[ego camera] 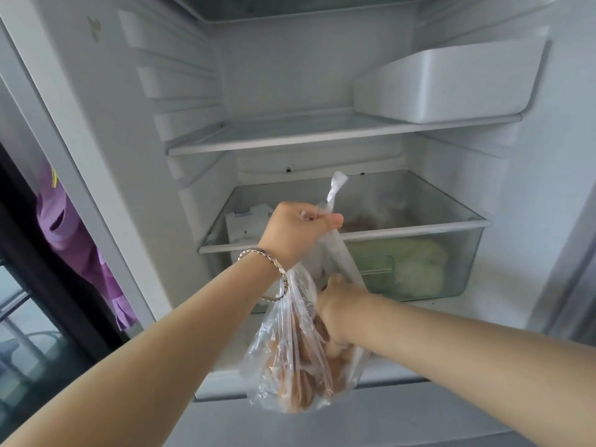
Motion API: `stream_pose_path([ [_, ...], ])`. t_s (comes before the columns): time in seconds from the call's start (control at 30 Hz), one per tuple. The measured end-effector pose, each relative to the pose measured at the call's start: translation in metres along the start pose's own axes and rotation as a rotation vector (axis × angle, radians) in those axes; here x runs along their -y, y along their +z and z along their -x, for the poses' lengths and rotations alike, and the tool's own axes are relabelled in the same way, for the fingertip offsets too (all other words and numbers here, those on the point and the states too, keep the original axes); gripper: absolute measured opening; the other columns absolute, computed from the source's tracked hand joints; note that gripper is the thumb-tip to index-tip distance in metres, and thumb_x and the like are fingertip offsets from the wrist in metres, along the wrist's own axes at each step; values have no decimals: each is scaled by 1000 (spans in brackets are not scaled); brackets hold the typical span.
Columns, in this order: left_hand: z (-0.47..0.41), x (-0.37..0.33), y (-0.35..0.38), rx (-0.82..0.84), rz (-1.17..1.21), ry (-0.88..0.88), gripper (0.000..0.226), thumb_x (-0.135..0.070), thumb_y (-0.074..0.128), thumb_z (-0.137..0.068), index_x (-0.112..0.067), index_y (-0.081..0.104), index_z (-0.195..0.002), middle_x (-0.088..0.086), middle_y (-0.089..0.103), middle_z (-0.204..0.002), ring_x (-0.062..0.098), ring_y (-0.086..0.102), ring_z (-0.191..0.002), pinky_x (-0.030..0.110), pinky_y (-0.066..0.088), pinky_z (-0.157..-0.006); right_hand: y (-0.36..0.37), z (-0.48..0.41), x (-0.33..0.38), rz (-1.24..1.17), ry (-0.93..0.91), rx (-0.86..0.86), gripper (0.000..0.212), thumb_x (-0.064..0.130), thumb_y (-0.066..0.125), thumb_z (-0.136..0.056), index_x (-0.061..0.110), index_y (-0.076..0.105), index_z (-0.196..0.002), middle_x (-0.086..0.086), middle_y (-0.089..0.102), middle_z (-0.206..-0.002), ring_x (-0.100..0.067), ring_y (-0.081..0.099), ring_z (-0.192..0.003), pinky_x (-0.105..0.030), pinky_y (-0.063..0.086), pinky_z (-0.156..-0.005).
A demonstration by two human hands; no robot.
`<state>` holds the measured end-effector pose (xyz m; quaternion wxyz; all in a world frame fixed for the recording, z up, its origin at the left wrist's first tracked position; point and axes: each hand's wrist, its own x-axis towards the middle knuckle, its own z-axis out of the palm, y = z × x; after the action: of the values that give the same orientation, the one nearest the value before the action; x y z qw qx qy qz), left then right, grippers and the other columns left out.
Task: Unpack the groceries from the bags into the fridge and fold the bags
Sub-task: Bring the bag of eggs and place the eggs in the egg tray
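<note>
Head view: the left hand (pixel 303 224) grips the handle of a clear bag (pixel 280 321), which hangs before the open fridge (pixel 274 75). The right hand (pixel 337 304) is plunged inside among brownish groceries (pixel 300 382), its fingers hidden and its grip unclear. Unpacking is under way; the next move likely calls for lifting one out toward the drawer (pixel 419 228).

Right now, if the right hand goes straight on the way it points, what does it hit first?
Probably the brown rounded items in the clear plastic bag: the right hand reaches down into it, the left hand holding its handles up. Fingers are hidden, so contact may exist already.
</note>
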<state>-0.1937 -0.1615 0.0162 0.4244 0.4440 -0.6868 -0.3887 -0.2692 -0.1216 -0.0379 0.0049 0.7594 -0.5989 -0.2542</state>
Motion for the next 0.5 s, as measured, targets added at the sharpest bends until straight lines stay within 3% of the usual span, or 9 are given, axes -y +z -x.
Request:
stream_pose_path([
  [0.07, 1, 1, 3, -5, -2, 21, 12, -19, 72, -80, -12, 70, -71, -7, 49, -52, 2, 34, -32, 9, 28, -41, 6, 0, 4, -4, 34, -17, 67, 28, 53, -94, 3, 20, -146, -15, 24, -140, -33, 35, -124, -31, 38, -95],
  [0.17, 4, 3, 8, 6, -33, 32, 12, -20, 72, -80, -14, 71, -70, -15, 37, -33, 2, 36, -32, 7, 27, -40, 18, -3, 12, -150, 141, 1, 76, 26, 59, -90, 7, 12, -147, -19, 18, -138, -33, 35, -122, -30, 42, -94],
  [0.3, 9, 9, 13, 18, -19, 48, 11, -15, 71, -81, -5, 71, -77, -15, 33, -31, 1, 36, -32, 5, 27, -41, 30, -5, 14, -361, 284, 33, 87, 9, 61, -82, 19, 4, -147, -26, 3, -143, -36, 46, -117, -40, 47, -96],
  [0.5, 15, 10, 25, 74, -32, 73, 12, -15, 69, -83, -7, 70, -74, -16, 37, -32, 0, 37, -30, 3, 27, -40, 47, -6, 8, -340, 307, 10, 93, 2, 62, -80, 23, 4, -149, -21, 1, -145, -32, 53, -109, -32, 50, -86],
])
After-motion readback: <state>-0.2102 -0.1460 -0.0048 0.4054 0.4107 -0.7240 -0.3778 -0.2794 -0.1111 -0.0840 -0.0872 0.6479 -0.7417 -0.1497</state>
